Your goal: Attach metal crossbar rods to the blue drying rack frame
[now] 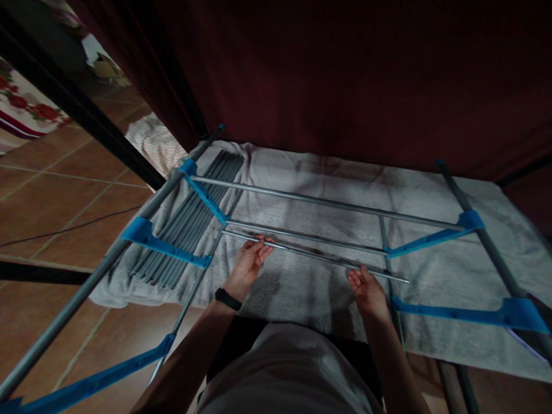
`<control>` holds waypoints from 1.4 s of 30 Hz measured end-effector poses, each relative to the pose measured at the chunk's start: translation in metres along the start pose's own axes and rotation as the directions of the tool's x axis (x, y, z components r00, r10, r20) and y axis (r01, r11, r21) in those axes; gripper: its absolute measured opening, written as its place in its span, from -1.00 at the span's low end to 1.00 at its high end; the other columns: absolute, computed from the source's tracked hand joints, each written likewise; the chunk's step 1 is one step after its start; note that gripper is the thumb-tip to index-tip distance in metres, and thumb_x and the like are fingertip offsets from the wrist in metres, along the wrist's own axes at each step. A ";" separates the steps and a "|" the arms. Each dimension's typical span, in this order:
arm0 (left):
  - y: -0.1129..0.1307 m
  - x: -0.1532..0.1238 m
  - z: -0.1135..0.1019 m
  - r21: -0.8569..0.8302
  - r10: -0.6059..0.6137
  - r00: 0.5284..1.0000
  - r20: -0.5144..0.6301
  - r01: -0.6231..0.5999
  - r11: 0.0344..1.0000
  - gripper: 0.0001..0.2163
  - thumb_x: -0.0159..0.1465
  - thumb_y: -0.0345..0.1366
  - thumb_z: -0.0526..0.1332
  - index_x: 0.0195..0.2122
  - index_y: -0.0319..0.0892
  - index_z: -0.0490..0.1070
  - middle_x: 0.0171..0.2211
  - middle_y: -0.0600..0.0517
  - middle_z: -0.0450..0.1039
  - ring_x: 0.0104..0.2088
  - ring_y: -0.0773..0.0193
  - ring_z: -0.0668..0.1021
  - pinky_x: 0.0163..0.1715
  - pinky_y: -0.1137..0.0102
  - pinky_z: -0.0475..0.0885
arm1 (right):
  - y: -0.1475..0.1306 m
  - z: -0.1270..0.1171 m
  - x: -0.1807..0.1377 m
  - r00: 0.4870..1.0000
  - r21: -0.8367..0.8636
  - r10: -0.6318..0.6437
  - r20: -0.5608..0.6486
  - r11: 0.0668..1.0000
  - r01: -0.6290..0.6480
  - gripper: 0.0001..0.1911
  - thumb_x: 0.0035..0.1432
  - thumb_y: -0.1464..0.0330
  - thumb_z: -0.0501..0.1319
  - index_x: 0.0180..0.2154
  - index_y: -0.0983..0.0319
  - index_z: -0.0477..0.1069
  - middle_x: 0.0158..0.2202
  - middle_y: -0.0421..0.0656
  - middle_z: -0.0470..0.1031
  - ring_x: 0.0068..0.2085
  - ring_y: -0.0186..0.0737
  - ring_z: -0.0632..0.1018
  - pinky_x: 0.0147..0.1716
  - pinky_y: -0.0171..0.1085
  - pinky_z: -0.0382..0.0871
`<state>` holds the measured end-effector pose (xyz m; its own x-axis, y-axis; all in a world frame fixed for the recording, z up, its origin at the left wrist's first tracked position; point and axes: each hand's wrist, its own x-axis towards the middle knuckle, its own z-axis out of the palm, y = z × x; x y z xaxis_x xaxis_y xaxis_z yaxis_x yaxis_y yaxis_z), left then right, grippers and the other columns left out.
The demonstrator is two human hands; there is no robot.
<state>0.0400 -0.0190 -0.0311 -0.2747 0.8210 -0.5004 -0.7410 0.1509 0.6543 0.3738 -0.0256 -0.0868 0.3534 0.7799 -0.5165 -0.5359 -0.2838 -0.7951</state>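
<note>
A thin metal rod (310,254) spans the space between my two hands, roughly level and lifted over the grey blanket. My left hand (252,257) pinches it left of its middle; a dark band circles that wrist. Farther right, my right hand (366,288) has its fingers closed around the rod near its right end. Around them stands a rack frame of grey tubes with blue plastic brackets (166,248). Two crossbars join its sides: an upper crossbar (321,201) and a lower crossbar (302,235), just beyond the held rod.
Several grey tubes (191,222) lie side by side on the blanket (273,291) at the left. A dark red curtain (344,76) hangs behind. Tiled floor (45,205) with a thin cable shows at the left. A dark flat object (536,337) lies by the right bracket.
</note>
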 end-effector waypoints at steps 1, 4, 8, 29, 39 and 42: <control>0.000 0.000 0.000 0.002 -0.002 1.000 0.002 0.002 1.000 -0.86 0.17 -0.52 0.39 -0.38 -0.20 0.48 -0.31 -0.05 0.67 -0.22 0.22 0.71 -0.06 0.33 0.57 | 0.001 -0.001 0.000 1.000 -0.011 -0.007 0.008 1.000 0.007 -0.73 0.05 0.21 0.47 -0.37 0.14 0.42 -0.39 -0.22 0.54 -0.29 -0.26 0.63 -0.29 -0.30 0.62; -0.002 0.001 -0.002 0.012 -0.013 1.000 0.017 0.013 1.000 -0.87 0.17 -0.51 0.40 -0.36 -0.20 0.49 -0.29 -0.06 0.67 -0.19 0.19 0.71 -0.04 0.31 0.57 | 0.001 -0.004 -0.002 0.999 -0.035 -0.022 0.041 0.999 0.023 -0.76 0.06 0.23 0.47 -0.32 0.13 0.46 -0.35 -0.20 0.55 -0.25 -0.21 0.63 -0.25 -0.25 0.63; -0.004 0.002 -0.002 0.003 0.008 1.000 0.020 -0.008 1.000 -0.88 0.16 -0.50 0.40 -0.36 -0.20 0.50 -0.28 -0.05 0.67 -0.16 0.19 0.71 -0.03 0.31 0.56 | 0.000 -0.003 -0.006 0.999 0.008 -0.002 0.032 1.000 0.001 -0.81 0.09 0.25 0.44 -0.28 0.14 0.52 -0.28 -0.17 0.58 -0.24 -0.24 0.63 -0.22 -0.26 0.61; 0.004 0.006 -0.005 -0.007 0.000 0.997 -0.073 0.000 1.000 -0.86 0.21 -0.55 0.36 -0.41 -0.19 0.49 -0.35 0.00 0.66 -0.29 0.27 0.70 -0.11 0.35 0.60 | -0.019 0.014 -0.011 0.992 0.028 -0.031 0.123 0.999 0.028 -0.74 0.01 0.23 0.47 -0.28 0.14 0.50 -0.26 -0.19 0.61 -0.17 -0.22 0.65 -0.20 -0.26 0.59; 0.003 0.001 -0.001 -0.007 0.002 0.999 -0.043 -0.002 1.000 -0.87 0.19 -0.52 0.39 -0.39 -0.19 0.50 -0.32 -0.01 0.67 -0.26 0.26 0.71 -0.08 0.36 0.58 | -0.022 -0.003 0.002 1.000 0.056 -0.031 -0.003 0.998 0.031 -0.90 0.15 0.27 0.35 -0.31 0.12 0.49 -0.36 -0.22 0.54 -0.22 -0.25 0.64 -0.16 -0.25 0.61; 0.001 -0.003 0.005 -0.015 -0.002 1.000 -0.019 0.002 1.000 -0.87 0.18 -0.53 0.41 -0.37 -0.21 0.51 -0.30 -0.02 0.67 -0.24 0.25 0.71 -0.08 0.34 0.58 | -0.020 -0.004 0.001 1.000 0.043 -0.029 -0.002 0.999 0.029 -0.89 0.14 0.26 0.35 -0.30 0.12 0.48 -0.34 -0.21 0.54 -0.20 -0.25 0.63 -0.13 -0.25 0.61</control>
<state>0.0429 -0.0189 -0.0263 -0.2849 0.8101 -0.5124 -0.7503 0.1442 0.6452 0.3877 -0.0208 -0.0727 0.3706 0.7865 -0.4941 -0.5581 -0.2367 -0.7953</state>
